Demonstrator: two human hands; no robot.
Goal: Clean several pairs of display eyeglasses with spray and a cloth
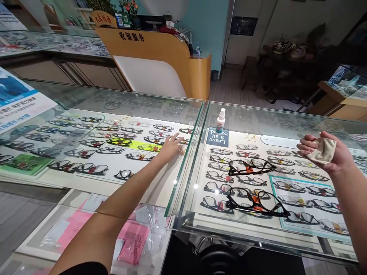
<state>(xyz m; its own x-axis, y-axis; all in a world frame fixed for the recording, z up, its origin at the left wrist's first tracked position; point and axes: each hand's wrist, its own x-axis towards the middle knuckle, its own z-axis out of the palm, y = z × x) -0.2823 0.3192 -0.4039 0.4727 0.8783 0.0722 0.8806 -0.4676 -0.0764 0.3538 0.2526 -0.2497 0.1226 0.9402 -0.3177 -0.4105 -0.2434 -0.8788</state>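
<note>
A person's left arm (129, 194) stretches forward over a glass display desk (156, 194), the left grip (172, 148) palm down, fingers loosely parted, above rows of eyeglasses (119, 142); whether its fingertips touch a frame cannot be told. To the right of that grip, a small spray bottle (220, 120) stands upright on the glass, while two black-framed pairs of glasses (257, 204) lie nearer the person, between the two grips. At far right, the right grip (342, 152), palm turned up and fingers curled, is closed around a pale cloth (322, 151). Beyond the left grip, a curved orange cashier's counter (197, 76) fronts a blue-green wall (209, 23); beyond the right grip, dark furniture (282, 74) sits in dim light.
</note>
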